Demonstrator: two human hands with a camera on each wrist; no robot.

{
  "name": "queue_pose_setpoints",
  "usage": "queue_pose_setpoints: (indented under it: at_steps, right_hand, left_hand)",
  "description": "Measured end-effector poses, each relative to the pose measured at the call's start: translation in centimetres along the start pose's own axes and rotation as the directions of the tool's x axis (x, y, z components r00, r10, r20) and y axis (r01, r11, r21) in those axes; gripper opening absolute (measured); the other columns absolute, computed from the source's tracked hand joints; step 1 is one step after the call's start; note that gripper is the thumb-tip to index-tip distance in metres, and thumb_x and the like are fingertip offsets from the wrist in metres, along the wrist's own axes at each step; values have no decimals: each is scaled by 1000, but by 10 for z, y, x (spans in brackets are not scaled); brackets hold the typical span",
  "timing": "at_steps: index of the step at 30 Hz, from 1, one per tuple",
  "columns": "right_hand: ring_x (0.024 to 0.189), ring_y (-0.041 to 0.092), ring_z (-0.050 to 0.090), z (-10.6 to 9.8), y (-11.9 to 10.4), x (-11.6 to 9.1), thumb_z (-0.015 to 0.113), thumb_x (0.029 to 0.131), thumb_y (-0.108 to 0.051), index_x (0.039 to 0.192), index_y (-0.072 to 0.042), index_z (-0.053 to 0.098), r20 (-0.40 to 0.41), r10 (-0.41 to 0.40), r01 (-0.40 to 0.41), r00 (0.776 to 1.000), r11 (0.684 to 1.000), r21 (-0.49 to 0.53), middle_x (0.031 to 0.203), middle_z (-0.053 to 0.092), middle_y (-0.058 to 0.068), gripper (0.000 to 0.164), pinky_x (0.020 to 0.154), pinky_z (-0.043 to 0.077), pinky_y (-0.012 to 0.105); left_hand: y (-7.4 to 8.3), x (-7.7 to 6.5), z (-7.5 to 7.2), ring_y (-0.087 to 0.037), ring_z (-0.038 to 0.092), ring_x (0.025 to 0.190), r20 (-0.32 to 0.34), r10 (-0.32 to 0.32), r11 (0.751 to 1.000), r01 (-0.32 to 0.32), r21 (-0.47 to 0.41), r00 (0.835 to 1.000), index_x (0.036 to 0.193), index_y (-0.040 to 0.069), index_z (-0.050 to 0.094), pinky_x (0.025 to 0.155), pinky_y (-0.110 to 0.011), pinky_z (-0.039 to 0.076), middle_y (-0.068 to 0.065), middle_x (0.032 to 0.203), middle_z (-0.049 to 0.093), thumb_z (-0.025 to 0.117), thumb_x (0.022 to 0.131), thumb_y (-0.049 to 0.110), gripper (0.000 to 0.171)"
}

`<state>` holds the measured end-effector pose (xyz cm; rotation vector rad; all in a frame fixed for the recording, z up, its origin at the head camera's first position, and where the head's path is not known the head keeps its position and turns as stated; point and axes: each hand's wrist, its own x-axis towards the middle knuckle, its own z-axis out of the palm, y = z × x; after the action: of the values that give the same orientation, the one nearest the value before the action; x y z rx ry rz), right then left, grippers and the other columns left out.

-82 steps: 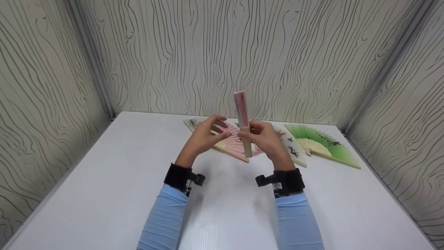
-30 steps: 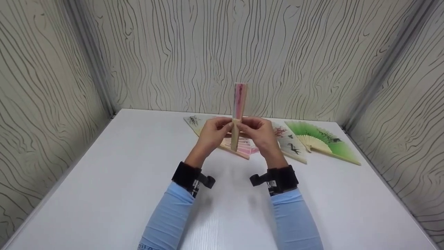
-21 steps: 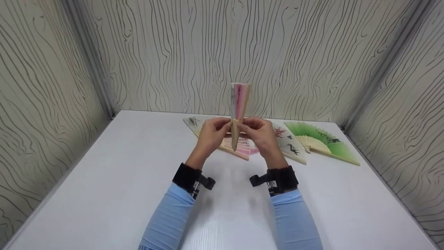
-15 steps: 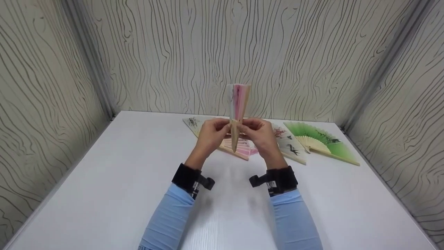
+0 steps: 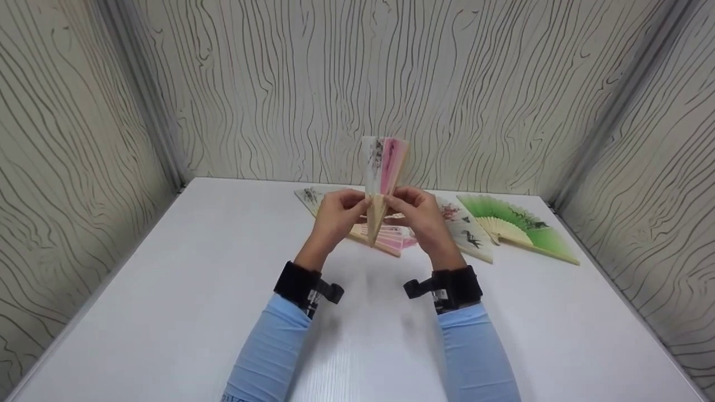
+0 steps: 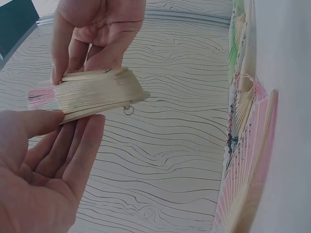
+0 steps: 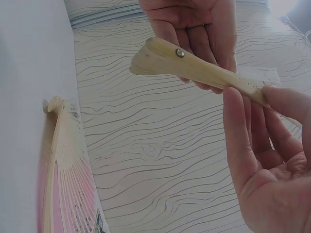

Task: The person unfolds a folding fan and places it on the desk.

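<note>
Both hands hold a partly spread pink-and-white folding fan (image 5: 385, 162) upright above the table, its pivot end pointing down. My left hand (image 5: 335, 215) pinches one outer stick between thumb and fingers, and my right hand (image 5: 422, 215) pinches the opposite outer stick. Thin wooden ribs of the fan (image 6: 92, 94) lie close together in the left wrist view, with a small metal ring (image 6: 128, 110) near the pivot. Seen from the right wrist, a round rivet head (image 7: 180, 53) shows on the fan's outer stick.
Behind the hands, more spread fans lie along the back of the white table (image 5: 184, 279): a pink one (image 5: 385, 240), partly hidden, a white one with a bird print (image 5: 469, 234), and a green one (image 5: 536, 231) at right. Wood-grain-patterned panels (image 5: 268, 89) enclose the table.
My left hand has come in from the left and taken hold of the fan's other side. The fan, folded narrow before, has spread into a slim wedge showing more white on the left.
</note>
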<state>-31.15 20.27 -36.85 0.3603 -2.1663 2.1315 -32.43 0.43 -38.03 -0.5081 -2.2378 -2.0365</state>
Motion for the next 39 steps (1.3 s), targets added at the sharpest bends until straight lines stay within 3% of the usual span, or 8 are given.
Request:
queue_pose_setpoints:
  at_steps: [11,24,32,39]
  right_hand:
    - [97,16,78,-1,-1,1,68,107,-11,128,3,70,-22,35,-35,999,999,-30,109,77,2,25,90,71,36]
    - [99,15,78,-5,-2,1,66,107,-7,135,4,67,-68,32,-33,997,999,-20,112,76,3,30,93,69,32]
    - [99,14,77,-5,-2,2,68,105,-4,132,5,68,-111,20,-18,994,1000,17,109,75,3,29,94,69,29]
    - [102,13,77,-7,1,1,68,106,-5,129,4,69,-121,16,-8,993,998,60,107,76,0,24,96,68,29]
  left_hand:
    - [-1,0,-8,-22,80,99,-19,-15,999,14,-52,1000,120,-4,75,92,-40,71,-22,111,80,72,104,6,20]
    - [1,1,-15,-22,80,101,-49,-30,996,26,-89,998,132,-8,70,93,-36,70,-23,117,77,71,103,2,30]
    - [-2,2,-23,-28,82,107,-67,-19,988,8,-154,998,126,-7,73,96,-35,69,-26,122,78,69,105,3,24]
    - [-3,4,-23,-21,82,99,-88,-26,988,12,-156,996,119,-7,74,93,-33,70,-25,116,80,71,104,4,18]
